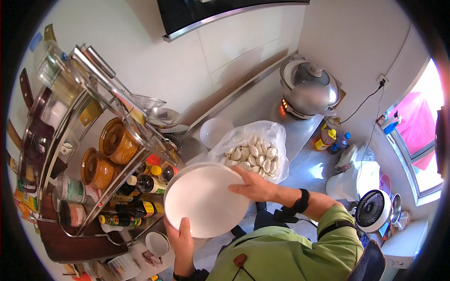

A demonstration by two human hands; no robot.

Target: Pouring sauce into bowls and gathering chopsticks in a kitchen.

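Observation:
Both my hands hold a large white bowl (pixel 205 202), tilted so that its bare inside shows; a second rim behind it suggests another bowl nested with it. My left hand (pixel 181 240) grips the lower left rim, thumb inside. At the upper right rim is my right hand (pixel 253 184), its thumb also over the edge. Just beyond the bowl, an open clear plastic bag (pixel 279 138) holds many dumplings (pixel 255 154) on the metal counter (pixel 242 109). Beside the bag stands a white bowl (pixel 215 132). Farther back is a lidded steel electric pot (pixel 309 87) with lit indicators.
A metal rack (pixel 132 175) at left carries brown lidded pots (pixel 117 140) and sauce bottles (pixel 121 219). Small white bowls (pixel 157 243) sit near my left hand. Bottles (pixel 325 138) and a white bin (pixel 351 181) stand beyond the counter's right edge, near a fan (pixel 372 210).

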